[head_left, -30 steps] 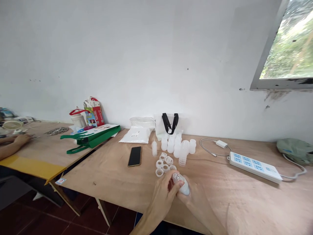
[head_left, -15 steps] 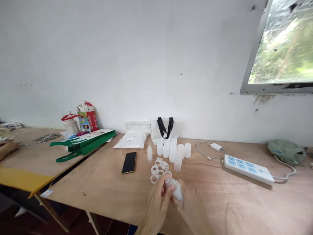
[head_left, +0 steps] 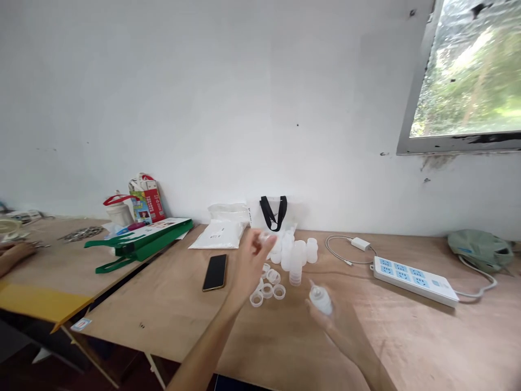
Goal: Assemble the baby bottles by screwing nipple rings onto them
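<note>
My right hand (head_left: 337, 320) holds a translucent white squeeze bottle (head_left: 321, 300) with a tapered tip, low over the plywood table (head_left: 163, 320). My left hand (head_left: 250, 266) is raised and blurred above the table, pinching a small translucent plastic piece (head_left: 265, 237). Just below it lie several translucent plastic rings (head_left: 267, 290). Behind them stand several translucent bottles (head_left: 299, 252) and a short stack of ring-like parts (head_left: 295, 278). My left hand hides part of that group.
A black phone (head_left: 214, 272) lies left of the rings, and a white packet (head_left: 217, 235) sits behind it. A white power strip (head_left: 415, 281) lies to the right. On the left table are a green bag (head_left: 138, 244) and a co-worker's hand (head_left: 14, 255).
My hands have moved apart. The left has risen toward the back of the table with a small piece, and the right has shifted right with the bottle. The rings now show more fully.
</note>
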